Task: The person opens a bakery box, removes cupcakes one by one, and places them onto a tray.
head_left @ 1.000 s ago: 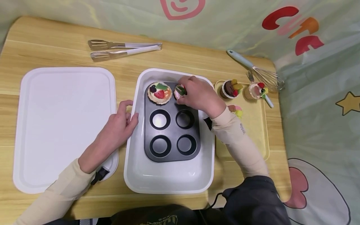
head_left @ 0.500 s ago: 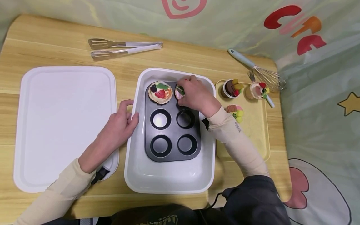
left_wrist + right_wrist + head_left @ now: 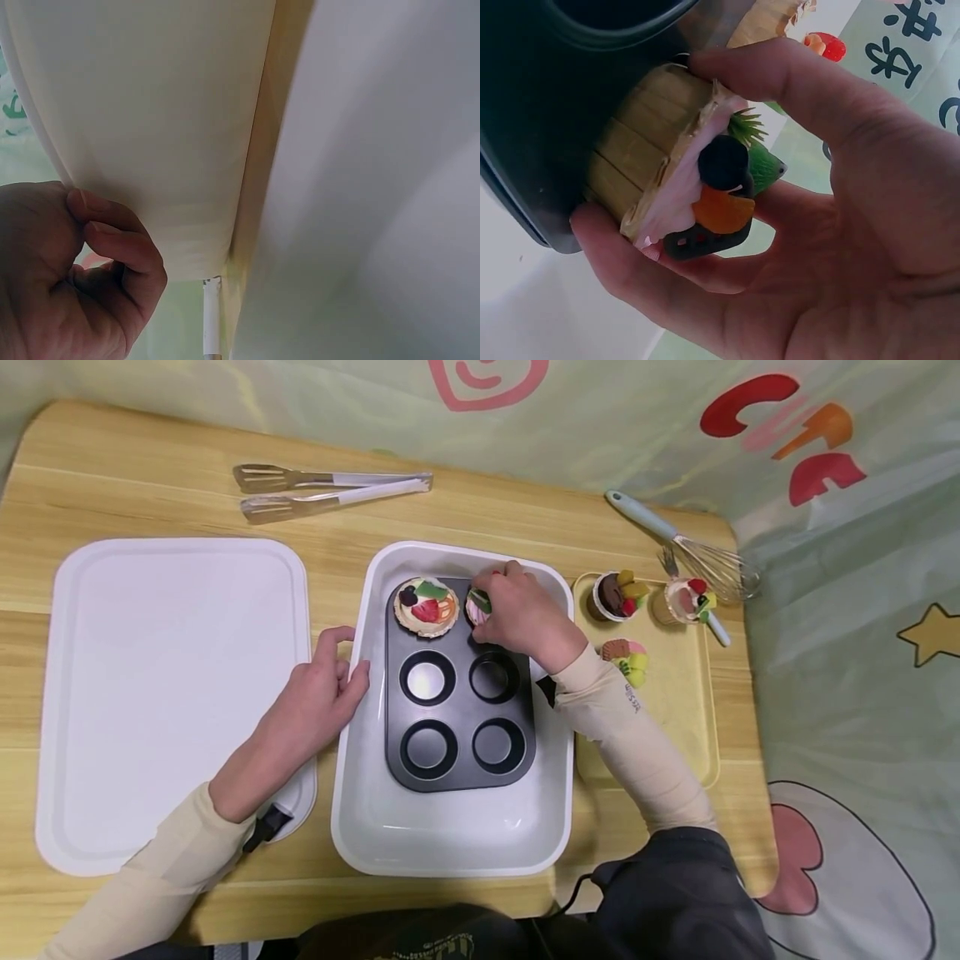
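In the head view, my right hand (image 3: pixel 525 617) grips a cupcake (image 3: pixel 660 142) at the far right cup of a dark muffin tin (image 3: pixel 462 710). The right wrist view shows thumb and fingers around its tan paper wrapper, with pink cream and toy fruit on top. Its base is down in the cup. A second fruit-topped cupcake (image 3: pixel 426 608) sits in the far left cup; the other cups hold nothing. The tin lies inside a white basin (image 3: pixel 450 847). My left hand (image 3: pixel 318 689) holds the basin's left rim, its curled fingertips at the edge in the left wrist view.
Right of the basin, a yellow tray (image 3: pixel 675 727) carries a chocolate cupcake (image 3: pixel 606 597), a pink-cream cupcake (image 3: pixel 673 603) and a kiwi-topped one (image 3: pixel 626 660). A whisk (image 3: pixel 651 520) lies behind it. Metal tongs (image 3: pixel 337 492) lie at the back; a white tray (image 3: pixel 172 693) is at left.
My right wrist and forearm have shifted slightly left, uncovering more of the kiwi-topped cupcake on the yellow tray. The left hand stays on the basin rim.
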The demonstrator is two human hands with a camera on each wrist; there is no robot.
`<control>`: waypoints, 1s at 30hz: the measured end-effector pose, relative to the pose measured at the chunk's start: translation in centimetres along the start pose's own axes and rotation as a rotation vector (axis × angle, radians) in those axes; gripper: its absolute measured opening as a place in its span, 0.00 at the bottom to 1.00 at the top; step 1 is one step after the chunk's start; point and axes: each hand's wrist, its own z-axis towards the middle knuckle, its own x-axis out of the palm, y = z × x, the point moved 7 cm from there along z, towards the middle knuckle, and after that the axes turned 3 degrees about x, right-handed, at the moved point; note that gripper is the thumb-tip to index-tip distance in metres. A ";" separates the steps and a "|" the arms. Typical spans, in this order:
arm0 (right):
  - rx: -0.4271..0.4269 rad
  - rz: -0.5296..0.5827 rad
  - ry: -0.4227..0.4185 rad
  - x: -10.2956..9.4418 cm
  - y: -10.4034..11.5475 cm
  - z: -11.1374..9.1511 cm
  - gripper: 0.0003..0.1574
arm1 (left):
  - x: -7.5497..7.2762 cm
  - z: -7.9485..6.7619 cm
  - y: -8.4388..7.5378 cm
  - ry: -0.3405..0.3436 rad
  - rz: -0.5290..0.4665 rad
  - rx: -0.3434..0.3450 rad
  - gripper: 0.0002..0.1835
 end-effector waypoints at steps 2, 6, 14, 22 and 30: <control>-0.005 0.000 -0.004 0.0 0.0 0.0 0.40 | 0.0 0.0 0.0 -0.002 0.000 0.004 0.23; -0.009 0.000 -0.007 -0.1 -0.1 0.0 0.40 | 0.0 0.0 0.0 0.003 -0.003 -0.002 0.23; -0.007 0.040 -0.005 -0.3 -0.2 0.0 0.42 | 0.0 -0.1 0.0 0.001 -0.006 -0.001 0.23; 0.005 0.081 -0.011 -0.6 -0.7 -0.2 0.40 | 0.0 0.0 -0.2 -0.008 0.007 0.015 0.23; 0.027 0.123 -0.045 -2.3 -0.7 -1.6 0.38 | 0.0 -0.1 -0.2 -0.001 -0.008 -0.002 0.23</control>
